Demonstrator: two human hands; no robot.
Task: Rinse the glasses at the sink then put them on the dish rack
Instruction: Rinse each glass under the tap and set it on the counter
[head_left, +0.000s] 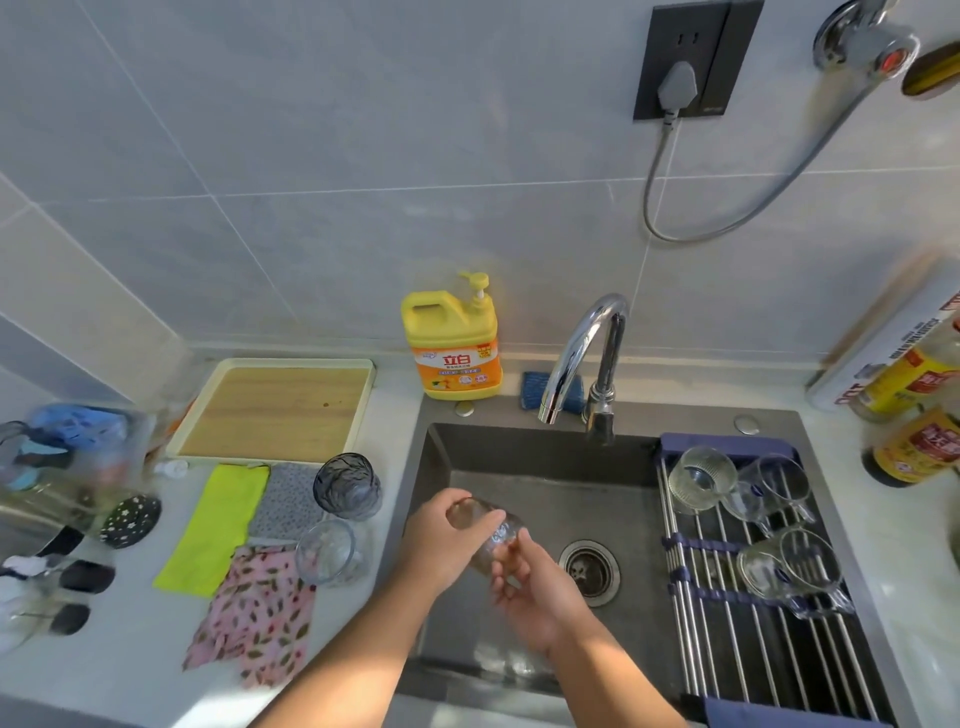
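**Glass held over the sink basin**

You hold a clear glass (485, 535) on its side above the sink (540, 457): your left hand (441, 540) grips its base, your right hand (535, 587) its mouth end (fingers curled around it). Three glasses lie on the dish rack (727, 649) to the right; two stand on the counter (130, 649).

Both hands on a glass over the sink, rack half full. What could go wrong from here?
1. The glass is held tilted between the left hand and right hand over the hard sink; a wet slip might crack it.
2. The dish rack already holds three glasses on their sides; setting another down could knock them.
3. Two glasses stand near the counter edge beside the left arm.
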